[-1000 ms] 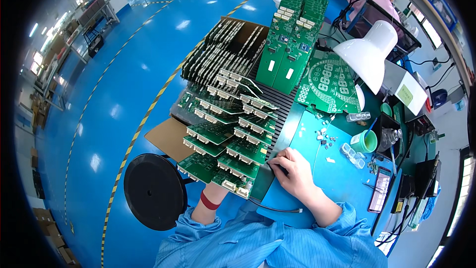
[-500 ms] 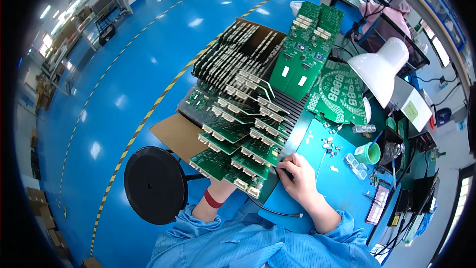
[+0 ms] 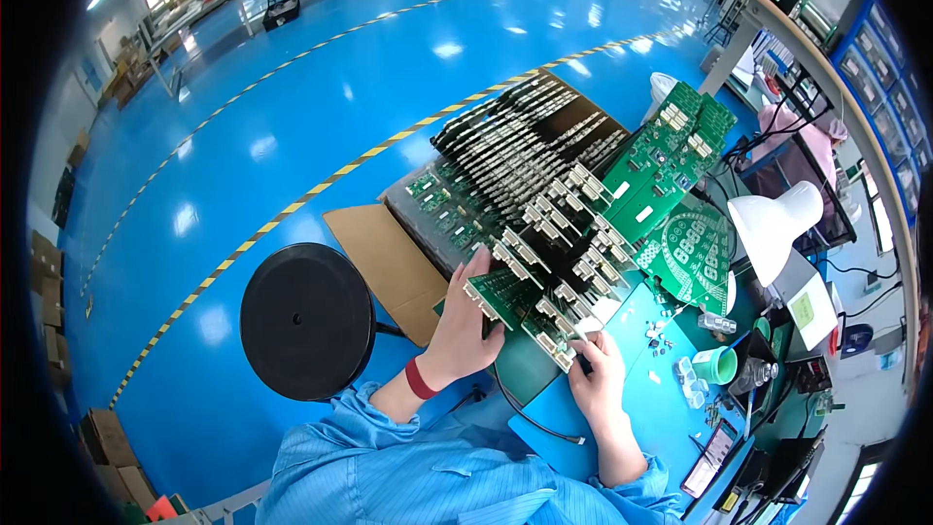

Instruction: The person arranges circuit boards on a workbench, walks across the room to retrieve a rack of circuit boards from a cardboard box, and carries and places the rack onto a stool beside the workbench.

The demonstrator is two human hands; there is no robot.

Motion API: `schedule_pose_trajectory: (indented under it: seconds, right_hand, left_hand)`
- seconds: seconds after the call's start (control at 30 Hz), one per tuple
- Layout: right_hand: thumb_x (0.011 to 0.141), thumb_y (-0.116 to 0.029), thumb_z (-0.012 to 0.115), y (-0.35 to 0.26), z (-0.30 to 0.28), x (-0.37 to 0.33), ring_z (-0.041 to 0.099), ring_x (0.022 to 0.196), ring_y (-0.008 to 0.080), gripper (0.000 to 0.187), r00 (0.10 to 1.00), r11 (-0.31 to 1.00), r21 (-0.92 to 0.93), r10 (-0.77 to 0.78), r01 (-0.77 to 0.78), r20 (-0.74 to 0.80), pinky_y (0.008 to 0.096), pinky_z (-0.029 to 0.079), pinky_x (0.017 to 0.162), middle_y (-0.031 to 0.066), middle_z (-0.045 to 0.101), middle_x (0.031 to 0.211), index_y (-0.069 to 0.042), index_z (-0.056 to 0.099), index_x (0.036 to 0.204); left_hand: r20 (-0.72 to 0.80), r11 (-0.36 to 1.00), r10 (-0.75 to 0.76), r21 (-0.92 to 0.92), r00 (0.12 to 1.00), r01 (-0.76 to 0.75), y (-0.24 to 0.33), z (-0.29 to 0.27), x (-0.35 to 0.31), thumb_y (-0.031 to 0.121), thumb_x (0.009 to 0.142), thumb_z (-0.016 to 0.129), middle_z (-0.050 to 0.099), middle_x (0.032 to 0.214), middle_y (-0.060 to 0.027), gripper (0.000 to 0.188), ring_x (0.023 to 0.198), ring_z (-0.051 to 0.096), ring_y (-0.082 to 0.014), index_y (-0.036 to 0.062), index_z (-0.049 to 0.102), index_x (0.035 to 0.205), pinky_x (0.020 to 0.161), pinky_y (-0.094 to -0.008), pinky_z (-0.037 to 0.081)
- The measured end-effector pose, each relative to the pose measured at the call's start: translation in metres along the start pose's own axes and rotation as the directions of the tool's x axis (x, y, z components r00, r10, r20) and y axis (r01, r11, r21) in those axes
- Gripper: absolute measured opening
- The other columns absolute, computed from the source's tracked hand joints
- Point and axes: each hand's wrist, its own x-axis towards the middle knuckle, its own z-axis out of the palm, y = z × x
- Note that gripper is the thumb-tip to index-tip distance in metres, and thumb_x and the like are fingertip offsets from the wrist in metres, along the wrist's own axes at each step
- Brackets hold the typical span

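Note:
Between my hands is a group of green circuit boards (image 3: 509, 296) with rows of white connectors along their upper edges. My left hand (image 3: 461, 331) is closed on the group's left side, fingers along the edge and thumb near the front. At the front right corner, my right hand (image 3: 600, 376) pinches a board's edge beside a white connector. How many boards each hand grips is hidden. Just beyond, more connector-edged boards (image 3: 549, 219) stand close together. Behind them, a tightly packed row of boards (image 3: 530, 141) fills an open cardboard box (image 3: 595, 115).
A cardboard flap (image 3: 384, 267) juts out beside a black round stool (image 3: 306, 321). To the right are large green boards (image 3: 649, 180), a white lamp (image 3: 775, 228), a green cup (image 3: 714, 366), small loose parts, and a phone (image 3: 710, 457) on the blue mat (image 3: 554, 418). A black cable (image 3: 533, 416) lies in front.
The view has swung, shifting the scene rightward. My left hand, mostly hidden under the boards before, now shows at their left side. The front boards are tilted differently, and my right hand stays at their corner.

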Motion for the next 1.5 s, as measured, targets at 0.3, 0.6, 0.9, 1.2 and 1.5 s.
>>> schedule_pose_trajectory:
  seconds: [0.3, 0.6, 0.9, 1.2, 1.5]
  right_hand:
    - [0.067, 0.007, 0.065, -0.098, -0.025, -0.014, 0.064, 0.074, 0.0248, 0.029, 0.934, 0.934, 0.246, -0.308, 0.26, 0.181, 0.0321, 0.052, 0.061, 0.0085, 0.063, 0.088, -0.008, 0.069, 0.092]
    - [0.077, -0.014, 0.074, -0.146, 0.085, -0.045, 0.06, 0.079, 0.0265, 0.02, 0.673, 0.902, 0.297, -0.431, 0.312, 0.601, 0.0355, 0.051, 0.067, 0.0091, 0.057, 0.095, -0.004, 0.06, 0.086]
    - [0.075, -0.001, 0.075, -0.14, 0.093, -0.058, 0.055, 0.065, 0.0155, 0.016, 0.817, 0.936, 0.319, -0.066, -0.149, 0.574, 0.0263, 0.045, 0.059, 0.0068, 0.055, 0.079, 0.0, 0.06, 0.078]
    - [0.088, -0.002, 0.065, -0.119, 0.095, -0.084, 0.06, 0.067, 0.0125, 0.011, 0.792, 0.816, 0.324, 0.241, -0.478, 0.561, 0.0252, 0.048, 0.062, 0.0075, 0.06, 0.079, -0.001, 0.054, 0.088]
    - [0.073, -0.003, 0.074, -0.122, 0.071, -0.059, 0.061, 0.1, 0.0312, 0.035, 0.834, 0.959, 0.097, -0.279, 0.266, 0.475, 0.0387, 0.049, 0.086, 0.0109, 0.064, 0.105, -0.003, 0.062, 0.106]
  left_hand:
    - [-0.169, 0.313, -0.766, -0.941, 0.62, 0.13, 0.001, -0.042, -0.043, -0.01, 0.078, 0.05, 0.052, 0.127, -0.0077, 0.049, 0.117, 0.052, -0.0196, 0.003, 0.05, 0.125, 0.102, -0.0329, 0.039]
    - [0.097, -0.108, -0.888, -0.994, 0.449, 0.0, -0.022, -0.013, -0.106, -0.008, 0.084, 0.049, 0.058, 0.114, -0.008, 0.036, 0.101, 0.059, -0.0185, 0.0034, 0.053, 0.118, 0.092, -0.0327, 0.048]
    - [0.615, 0.085, -0.372, -0.724, 0.696, 0.685, 0.02, -0.059, -0.173, 0.02, 0.097, 0.051, 0.055, 0.117, -0.0075, 0.04, 0.103, 0.056, -0.016, 0.0041, 0.045, 0.133, 0.083, -0.0287, 0.05]
    - [0.493, 0.408, 0.249, -0.834, 0.834, 0.372, -0.031, -0.109, -0.214, 0.038, 0.091, 0.063, 0.027, 0.151, -0.0161, 0.08, 0.142, 0.025, -0.0297, -0.0006, 0.023, 0.148, 0.113, -0.044, 0.025]
    - [0.616, -0.02, -0.603, -0.648, 0.508, 0.761, -0.056, 0.02, -0.202, 0.012, 0.091, 0.061, 0.061, 0.092, -0.011, 0.036, 0.063, 0.061, -0.0146, 0.0078, 0.047, 0.124, 0.055, -0.0287, 0.05]
